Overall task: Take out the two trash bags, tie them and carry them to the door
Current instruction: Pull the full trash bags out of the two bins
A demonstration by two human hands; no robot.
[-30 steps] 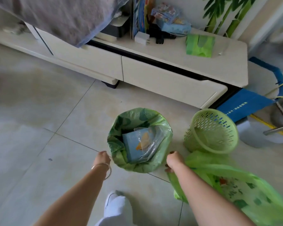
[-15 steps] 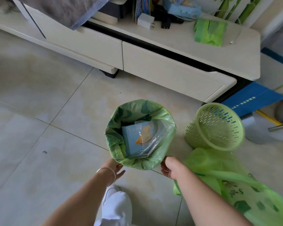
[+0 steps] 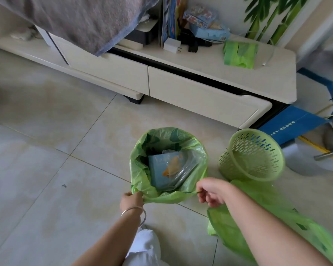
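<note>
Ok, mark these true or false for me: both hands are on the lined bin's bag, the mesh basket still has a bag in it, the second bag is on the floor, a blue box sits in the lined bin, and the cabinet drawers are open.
1. Left hand and right hand both pinch the near rim of the bin's trash bag. True.
2. The green mesh basket holds a bag. False: it is empty.
3. The second green bag lies on the floor. True.
4. A light blue box sits inside. True.
5. The cabinet drawers are open. False: they are shut.
</note>
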